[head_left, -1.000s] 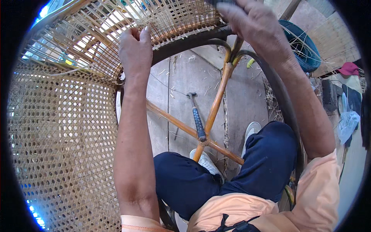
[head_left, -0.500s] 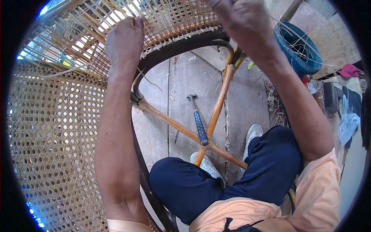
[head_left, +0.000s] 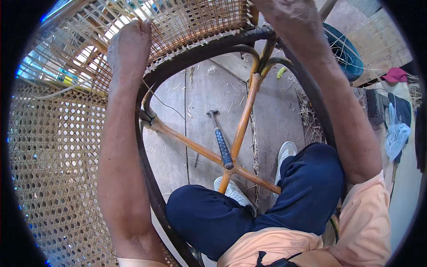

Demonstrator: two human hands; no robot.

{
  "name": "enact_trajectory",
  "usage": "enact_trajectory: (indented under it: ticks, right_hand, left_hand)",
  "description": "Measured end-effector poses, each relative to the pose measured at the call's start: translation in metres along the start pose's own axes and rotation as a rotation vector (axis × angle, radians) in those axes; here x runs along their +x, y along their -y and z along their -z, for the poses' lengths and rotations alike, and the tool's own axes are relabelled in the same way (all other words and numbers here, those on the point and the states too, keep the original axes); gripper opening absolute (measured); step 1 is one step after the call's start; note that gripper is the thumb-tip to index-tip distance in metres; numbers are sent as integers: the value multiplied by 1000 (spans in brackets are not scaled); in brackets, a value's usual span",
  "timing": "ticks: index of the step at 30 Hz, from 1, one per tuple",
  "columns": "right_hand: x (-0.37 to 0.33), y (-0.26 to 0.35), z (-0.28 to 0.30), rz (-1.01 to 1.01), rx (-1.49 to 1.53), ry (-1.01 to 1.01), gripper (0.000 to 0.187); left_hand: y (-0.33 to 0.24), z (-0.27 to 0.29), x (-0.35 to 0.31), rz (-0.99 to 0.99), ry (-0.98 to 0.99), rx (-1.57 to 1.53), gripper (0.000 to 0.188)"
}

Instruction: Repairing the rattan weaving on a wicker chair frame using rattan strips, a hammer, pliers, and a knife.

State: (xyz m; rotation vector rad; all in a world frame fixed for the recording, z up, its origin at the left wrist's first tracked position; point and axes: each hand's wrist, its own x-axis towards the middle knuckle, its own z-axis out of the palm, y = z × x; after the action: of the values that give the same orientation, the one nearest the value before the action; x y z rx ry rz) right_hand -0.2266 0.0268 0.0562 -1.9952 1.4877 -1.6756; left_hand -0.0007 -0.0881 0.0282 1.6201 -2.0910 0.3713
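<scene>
My left hand is closed, thumb against the curled fingers, in front of the half-woven cane seat. Whatever it pinches is hidden; loose cane strands fan out around it. My right hand is at the top edge, beyond the right end of the weave, its fingers cut off by the picture. Cane ends stick out along the dark curved chair frame. One thin strand dangles below my left wrist. A finished cane panel with open holes stands left of my left arm.
A hammer with a blue-black grip lies over the crossed rattan legs between my knees. Cane scraps litter the board floor. At the right are a teal bucket of strands, a clear plastic bag and a dark red cap.
My right hand has moved up and right, partly out of the picture. My left hand has shifted a little left in the picture, still closed. Chair and hammer also sit slightly further left.
</scene>
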Motion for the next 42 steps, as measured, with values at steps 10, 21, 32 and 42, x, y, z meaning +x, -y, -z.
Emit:
enact_trajectory:
  ticks: [10, 21, 32, 42]
  right_hand:
    - [-6, -5, 8, 15, -92, 36, 30]
    - [1, -13, 2, -120, -151, 297, 34]
    - [-10, -21, -26, 250, -72, -20, 36]
    - [-17, -36, -21, 169, -208, -36, 35]
  left_hand:
    - [-2, 9, 3, 13, 33, 30, 42]
    - [-4, 6, 2, 8, 57, 50, 42]
    - [-9, 16, 4, 12, 65, 40, 39]
    - [-7, 21, -2, -10, 62, 10, 48]
